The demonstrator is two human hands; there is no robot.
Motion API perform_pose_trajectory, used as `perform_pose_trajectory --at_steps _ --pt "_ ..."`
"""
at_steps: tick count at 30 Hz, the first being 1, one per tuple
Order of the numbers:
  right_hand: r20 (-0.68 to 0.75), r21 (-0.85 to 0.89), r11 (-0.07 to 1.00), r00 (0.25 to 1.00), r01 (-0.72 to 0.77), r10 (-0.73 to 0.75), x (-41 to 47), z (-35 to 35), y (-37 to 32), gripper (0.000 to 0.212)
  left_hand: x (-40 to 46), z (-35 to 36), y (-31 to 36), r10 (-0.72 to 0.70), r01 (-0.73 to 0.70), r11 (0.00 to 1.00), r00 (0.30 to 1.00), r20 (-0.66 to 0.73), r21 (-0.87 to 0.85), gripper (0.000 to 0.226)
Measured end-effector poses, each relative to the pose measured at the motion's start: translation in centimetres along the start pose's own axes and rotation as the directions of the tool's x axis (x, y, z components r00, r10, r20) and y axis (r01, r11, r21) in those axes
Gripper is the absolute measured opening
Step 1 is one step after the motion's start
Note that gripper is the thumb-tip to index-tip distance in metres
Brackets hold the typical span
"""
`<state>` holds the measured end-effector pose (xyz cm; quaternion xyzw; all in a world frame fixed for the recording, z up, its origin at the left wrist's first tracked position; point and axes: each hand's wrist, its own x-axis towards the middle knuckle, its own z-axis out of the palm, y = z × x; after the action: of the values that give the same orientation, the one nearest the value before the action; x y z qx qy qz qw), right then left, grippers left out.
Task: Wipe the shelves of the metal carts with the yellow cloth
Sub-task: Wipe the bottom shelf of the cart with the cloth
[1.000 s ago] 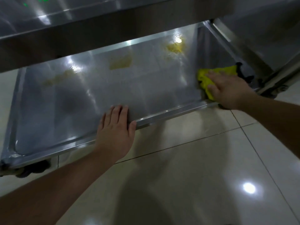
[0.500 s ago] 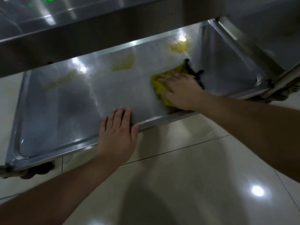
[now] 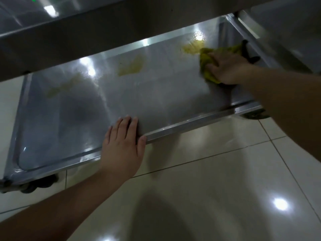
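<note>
Since half a second ago my right hand (image 3: pixel 229 66) has carried the yellow cloth (image 3: pixel 208 66) from the middle of the bottom shelf (image 3: pixel 156 94) back toward its far right corner, while my left hand (image 3: pixel 124 145) has stayed put on the front rim.

In the head view, I see my right hand lying on top of the cloth, fingers bent over the bunched fabric and pressing it against the shelf. The cloth sits in the far right part of the shelf, just beside a yellowish smear (image 3: pixel 192 48) near the back edge; a dark trim (image 3: pixel 246 53) of the cloth pokes out behind my hand. Two more yellowish patches lie on the metal, one (image 3: pixel 131 67) near the middle back and a fainter one (image 3: pixel 60 86) toward the left.

My left hand is flat and relaxed, grasping nothing: four straight fingers rest on the shelf's floor, and the thumb lies along the raised front rim. The upper shelf (image 3: pixel 86 37) overhangs the top of the view. A dark caster (image 3: pixel 255 115) shows under the right front corner, another (image 3: pixel 34 186) under the left. The cart stands on a glossy tiled floor (image 3: pixel 217 180) with ceiling lights reflected in it.
</note>
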<state>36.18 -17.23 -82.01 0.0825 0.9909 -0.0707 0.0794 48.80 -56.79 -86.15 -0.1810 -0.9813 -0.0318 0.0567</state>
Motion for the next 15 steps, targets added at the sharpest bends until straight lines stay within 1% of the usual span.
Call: perform_pose_trajectory --at_steps 2,4,5,8,10,12,15 --pt "-0.053 0.008 0.995 0.993 -0.104 0.104 -0.7 0.0 3.2 0.075 0.0 0.1 0.0 0.001 -0.001 1.0 1.0 -0.001 0.008 0.063" --pt "-0.096 0.028 0.991 0.987 -0.127 0.129 -1.5 0.1 5.0 0.084 0.0 0.2 0.0 0.002 -0.002 1.0 1.0 -0.008 0.017 0.062" --pt "-0.105 0.036 0.99 0.985 -0.133 0.136 -2.0 0.0 5.0 0.085 0.0 0.3 0.1 0.001 -0.001 1.0 1.0 -0.011 0.02 0.062" --pt "-0.149 0.026 0.99 0.979 -0.135 0.137 -3.3 0.6 3.5 0.074 0.0 0.4 0.0 -0.003 0.003 1.0 1.0 -0.013 0.019 0.063" --pt "-0.176 0.003 0.998 0.982 -0.07 0.069 -4.9 1.2 1.3 0.066 0.1 0.5 0.0 -0.004 0.004 1.0 1.0 -0.019 0.02 0.063" --pt "-0.135 -0.028 0.998 0.989 0.051 -0.054 -6.6 1.9 -1.2 0.061 0.1 0.5 0.1 -0.009 0.009 1.0 1.0 -0.026 0.024 0.063" --pt "-0.047 -0.052 0.967 0.967 0.248 -0.25 -8.6 3.2 -5.4 0.073 0.1 0.6 0.2 -0.016 0.017 1.0 0.999 -0.038 0.018 0.062"
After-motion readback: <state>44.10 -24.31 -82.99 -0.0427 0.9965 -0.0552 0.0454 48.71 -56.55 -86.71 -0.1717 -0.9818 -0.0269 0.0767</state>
